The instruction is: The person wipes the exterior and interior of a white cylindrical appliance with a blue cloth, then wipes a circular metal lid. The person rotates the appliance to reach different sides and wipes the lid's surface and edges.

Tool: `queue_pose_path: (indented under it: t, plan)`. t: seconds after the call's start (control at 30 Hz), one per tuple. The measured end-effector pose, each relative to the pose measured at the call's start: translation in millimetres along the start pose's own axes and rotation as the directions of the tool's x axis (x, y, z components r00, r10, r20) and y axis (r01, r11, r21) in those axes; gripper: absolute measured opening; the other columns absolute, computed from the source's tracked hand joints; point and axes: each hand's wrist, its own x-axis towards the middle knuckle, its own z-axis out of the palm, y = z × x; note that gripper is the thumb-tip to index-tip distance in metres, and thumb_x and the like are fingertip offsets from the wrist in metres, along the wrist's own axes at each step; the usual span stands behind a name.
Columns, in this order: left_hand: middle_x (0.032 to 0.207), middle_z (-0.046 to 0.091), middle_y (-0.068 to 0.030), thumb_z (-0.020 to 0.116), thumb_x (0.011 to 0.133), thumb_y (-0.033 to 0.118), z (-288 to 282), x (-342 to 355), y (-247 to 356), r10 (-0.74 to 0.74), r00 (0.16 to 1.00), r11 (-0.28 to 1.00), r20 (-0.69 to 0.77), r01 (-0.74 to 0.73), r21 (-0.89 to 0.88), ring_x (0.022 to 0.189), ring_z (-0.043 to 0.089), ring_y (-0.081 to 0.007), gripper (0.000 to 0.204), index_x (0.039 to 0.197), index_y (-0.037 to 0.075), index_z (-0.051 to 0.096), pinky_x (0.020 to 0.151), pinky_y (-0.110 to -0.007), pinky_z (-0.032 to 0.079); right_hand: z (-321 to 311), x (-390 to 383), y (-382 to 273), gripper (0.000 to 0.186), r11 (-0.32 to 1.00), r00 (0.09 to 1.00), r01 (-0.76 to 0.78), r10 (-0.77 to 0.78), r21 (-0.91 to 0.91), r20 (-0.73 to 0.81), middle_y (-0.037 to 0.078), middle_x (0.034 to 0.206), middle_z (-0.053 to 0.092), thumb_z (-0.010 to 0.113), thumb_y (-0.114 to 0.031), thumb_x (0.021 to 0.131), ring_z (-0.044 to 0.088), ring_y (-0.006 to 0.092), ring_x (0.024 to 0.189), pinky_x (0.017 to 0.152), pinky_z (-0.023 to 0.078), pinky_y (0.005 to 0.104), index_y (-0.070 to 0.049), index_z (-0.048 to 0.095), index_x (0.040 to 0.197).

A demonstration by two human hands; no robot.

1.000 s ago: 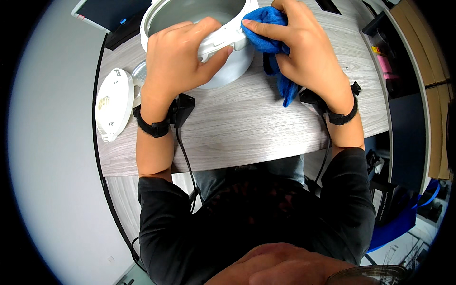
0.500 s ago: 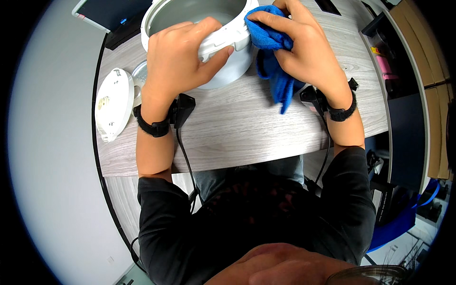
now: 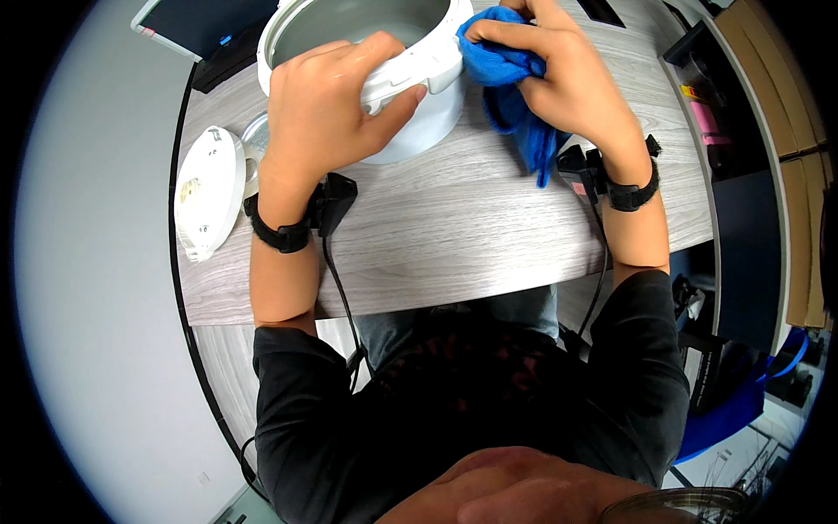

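Note:
My left hand [image 3: 336, 109] grips the front rim of a white appliance pot [image 3: 415, 120] with a grey interior, its fingers over the edge. In my right hand [image 3: 576, 87] is a bunched blue cloth [image 3: 493, 61], held against or just beside the pot's right rim, with its loose end hanging toward the desk. Both wrists carry black strapped devices with cables. At the left, a white oval lid [image 3: 208, 192] lies on the desk, partly over a clear or metal round piece [image 3: 256, 138] that my left hand partly hides.
The grey wood-grain desk [image 3: 463, 253] holds a screen [image 3: 201, 24] at the back left. Along the right stands a dark shelf [image 3: 742, 253] with pink and yellow items [image 3: 705, 120], cardboard boxes [image 3: 768, 79] beside it and a blue bag [image 3: 724, 419] lower down.
My right hand and the blue cloth have shifted a little right along the pot's rim, and the cloth's hanging end has swung about. My left hand stays on the rim.

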Motion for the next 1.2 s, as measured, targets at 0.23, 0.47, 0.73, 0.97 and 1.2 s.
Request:
queue_pose_path:
  t: [0.23,0.47,0.73,0.97,1.2]
  plan:
    - [0.073,0.071,-0.0056,0.083,0.082,0.028,-0.3,-0.2,-0.6,0.002,1.000,1.000,0.009,-0.002,0.000,0.059,0.066,-0.0196,0.023,0.095,0.011,0.072,0.053,-0.031,0.046,-0.4,0.9,3.5,0.048,0.979,0.988,0.131,-0.141,-0.157,-0.056,0.020,0.108,0.059,0.064,0.012,0.070,0.058,0.0371,0.104,0.092,0.048,0.0397,-0.006,0.077,0.113]
    - [0.073,0.070,-0.0051,0.083,0.082,0.029,0.2,0.4,1.3,-0.002,1.000,1.000,-0.009,0.002,-0.002,0.059,0.065,-0.0198,0.023,0.094,0.012,0.072,0.052,-0.031,0.045,-2.3,1.2,-0.3,0.048,0.981,0.988,0.148,-0.152,-0.123,-0.026,0.020,0.112,0.060,0.065,0.011,0.070,0.059,0.0377,0.106,0.094,0.048,0.0393,-0.006,0.077,0.113]
    - [0.073,0.070,-0.0054,0.084,0.082,0.031,-0.8,-0.3,-0.3,0.007,1.000,1.000,-0.024,-0.007,0.000,0.061,0.066,-0.0211,0.024,0.093,0.013,0.072,0.053,-0.031,0.047,-22.1,-1.8,-38.9,0.050,0.996,0.995,0.037,-0.029,-0.076,0.098,0.020,0.112,0.059,0.065,0.009,0.066,0.059,0.0384,0.105,0.095,0.048,0.0413,-0.005,0.077,0.112]
    - [0.075,0.070,-0.0068,0.083,0.080,0.027,-0.3,0.6,0.5,0.012,1.000,1.000,-0.014,-0.012,-0.017,0.064,0.068,-0.0241,0.024,0.094,0.012,0.071,0.056,-0.032,0.050,29.5,-11.1,-29.2,0.046,0.940,0.946,0.252,-0.290,-0.231,-0.146,0.012,0.114,0.059,0.075,0.007,0.065,0.059,0.0330,0.105,0.087,0.055,0.0389,-0.008,0.079,0.108]
    - [0.078,0.071,-0.0079,0.083,0.081,0.027,0.1,-0.8,0.0,0.009,1.000,1.000,-0.006,-0.009,-0.005,0.065,0.068,-0.0265,0.024,0.095,0.012,0.071,0.056,-0.033,0.050,32.7,-19.0,-42.3,0.051,0.919,0.984,0.151,-0.174,-0.364,-0.031,0.009,0.111,0.056,0.075,0.002,0.067,0.059,0.0312,0.104,0.083,0.056,0.0385,-0.012,0.076,0.116]
